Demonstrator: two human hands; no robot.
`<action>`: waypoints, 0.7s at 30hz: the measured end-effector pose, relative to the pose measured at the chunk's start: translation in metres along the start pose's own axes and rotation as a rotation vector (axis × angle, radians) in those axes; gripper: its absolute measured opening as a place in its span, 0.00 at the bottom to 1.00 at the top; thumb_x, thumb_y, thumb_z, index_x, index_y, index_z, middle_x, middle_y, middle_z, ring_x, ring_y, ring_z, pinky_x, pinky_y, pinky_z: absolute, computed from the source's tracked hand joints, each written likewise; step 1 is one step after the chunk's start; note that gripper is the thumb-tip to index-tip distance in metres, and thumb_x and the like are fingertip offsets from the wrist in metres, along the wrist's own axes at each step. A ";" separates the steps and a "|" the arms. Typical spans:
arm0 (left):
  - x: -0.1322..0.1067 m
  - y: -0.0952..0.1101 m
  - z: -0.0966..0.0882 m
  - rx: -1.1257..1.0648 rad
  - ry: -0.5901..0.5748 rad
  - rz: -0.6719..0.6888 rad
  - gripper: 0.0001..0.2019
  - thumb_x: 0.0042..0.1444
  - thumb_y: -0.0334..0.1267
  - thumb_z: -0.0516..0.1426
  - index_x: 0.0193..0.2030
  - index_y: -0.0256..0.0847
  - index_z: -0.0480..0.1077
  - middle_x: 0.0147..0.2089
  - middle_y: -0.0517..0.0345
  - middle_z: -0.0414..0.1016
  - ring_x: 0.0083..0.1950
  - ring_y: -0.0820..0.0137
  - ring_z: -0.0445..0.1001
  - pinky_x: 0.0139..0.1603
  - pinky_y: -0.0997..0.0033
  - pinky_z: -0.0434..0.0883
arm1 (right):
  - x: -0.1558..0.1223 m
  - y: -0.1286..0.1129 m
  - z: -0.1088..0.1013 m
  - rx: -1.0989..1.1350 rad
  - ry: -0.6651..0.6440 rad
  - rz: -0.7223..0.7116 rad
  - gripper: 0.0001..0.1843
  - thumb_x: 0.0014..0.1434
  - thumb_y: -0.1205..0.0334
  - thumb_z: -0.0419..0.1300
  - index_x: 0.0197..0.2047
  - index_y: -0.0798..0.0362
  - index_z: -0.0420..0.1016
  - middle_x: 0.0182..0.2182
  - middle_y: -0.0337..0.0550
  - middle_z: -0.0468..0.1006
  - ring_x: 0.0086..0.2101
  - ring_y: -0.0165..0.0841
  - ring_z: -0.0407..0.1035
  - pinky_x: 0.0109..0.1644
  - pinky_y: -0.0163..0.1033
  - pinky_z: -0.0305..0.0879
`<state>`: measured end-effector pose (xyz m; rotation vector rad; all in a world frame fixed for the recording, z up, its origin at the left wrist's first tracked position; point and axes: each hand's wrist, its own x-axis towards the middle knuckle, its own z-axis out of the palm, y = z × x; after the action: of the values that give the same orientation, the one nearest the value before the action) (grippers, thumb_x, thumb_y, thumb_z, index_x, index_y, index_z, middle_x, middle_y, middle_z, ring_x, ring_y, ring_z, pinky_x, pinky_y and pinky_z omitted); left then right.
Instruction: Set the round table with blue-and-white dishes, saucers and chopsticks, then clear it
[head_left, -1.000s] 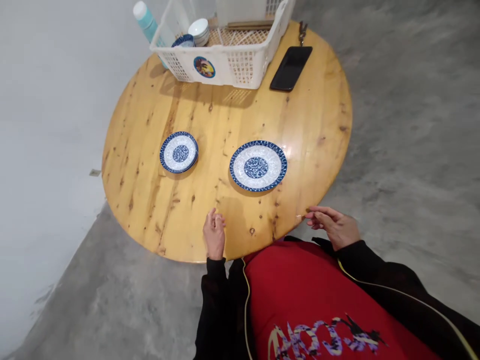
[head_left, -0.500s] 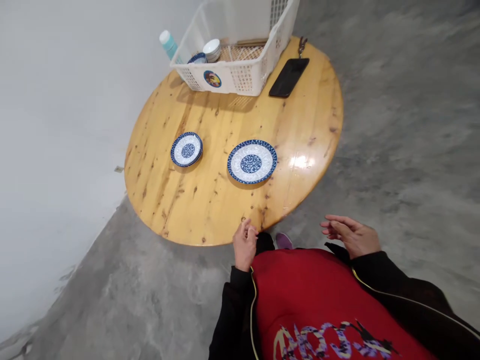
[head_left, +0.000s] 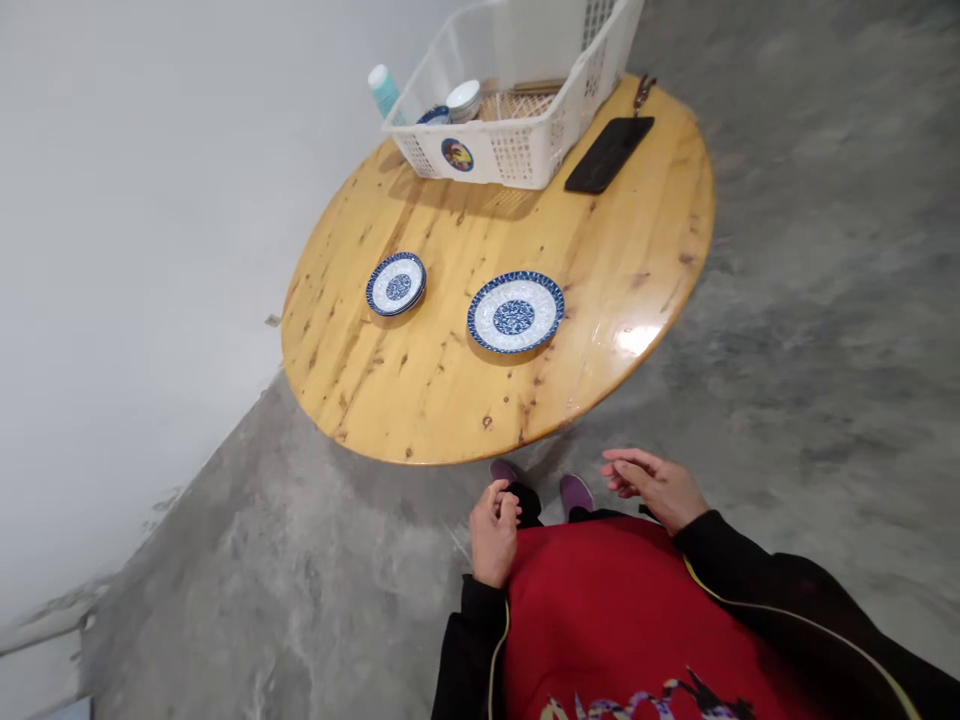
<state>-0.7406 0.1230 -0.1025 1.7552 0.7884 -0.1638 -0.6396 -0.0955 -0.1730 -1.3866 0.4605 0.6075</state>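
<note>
My left hand [head_left: 495,532] hangs in front of the table's near edge, fingers loosely bent and nothing in them. To its right, my right hand [head_left: 660,488] is held over the floor, open and bare, with its fingers stretched toward the left hand. Neither hand touches the table. Beyond them on the wood lies a blue-and-white oval plate [head_left: 515,313], the nearest dish. Left of it sits a small stack of round blue-and-white dishes [head_left: 397,285], with more than one rim showing.
The round wooden table [head_left: 435,395] carries a white plastic basket [head_left: 517,150] at the back, with white bowls [head_left: 463,98] and a blue-rimmed dish [head_left: 435,116] inside. A black phone [head_left: 610,155] lies beside it. A blue bottle [head_left: 384,90] stands behind, near the wall.
Both hands have drawn closer together, and the left has come back from the table's edge. The view has shifted, so the table appears further right and higher. The dishes stay put.
</note>
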 end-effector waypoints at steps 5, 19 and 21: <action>0.009 -0.001 -0.001 0.065 -0.039 0.069 0.20 0.60 0.45 0.53 0.54 0.37 0.73 0.38 0.53 0.78 0.38 0.67 0.77 0.38 0.70 0.75 | 0.000 0.003 0.003 0.007 0.033 -0.020 0.23 0.38 0.47 0.69 0.36 0.52 0.77 0.28 0.48 0.83 0.24 0.33 0.74 0.26 0.37 0.70; 0.022 -0.070 -0.173 0.005 0.152 0.030 0.32 0.52 0.59 0.58 0.53 0.34 0.74 0.41 0.46 0.81 0.40 0.60 0.80 0.41 0.64 0.76 | -0.018 0.030 0.165 0.092 0.026 -0.068 0.19 0.35 0.51 0.65 0.31 0.53 0.77 0.23 0.44 0.81 0.19 0.32 0.71 0.21 0.35 0.64; 0.024 -0.084 -0.200 -0.014 0.189 0.019 0.33 0.50 0.61 0.59 0.52 0.34 0.74 0.40 0.45 0.81 0.39 0.60 0.80 0.40 0.64 0.76 | -0.023 0.033 0.189 0.106 0.039 -0.090 0.20 0.34 0.51 0.66 0.31 0.53 0.77 0.23 0.44 0.81 0.19 0.32 0.71 0.21 0.35 0.64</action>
<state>-0.8265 0.3232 -0.1136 1.7822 0.9058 0.0209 -0.6878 0.0908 -0.1582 -1.3125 0.4522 0.4768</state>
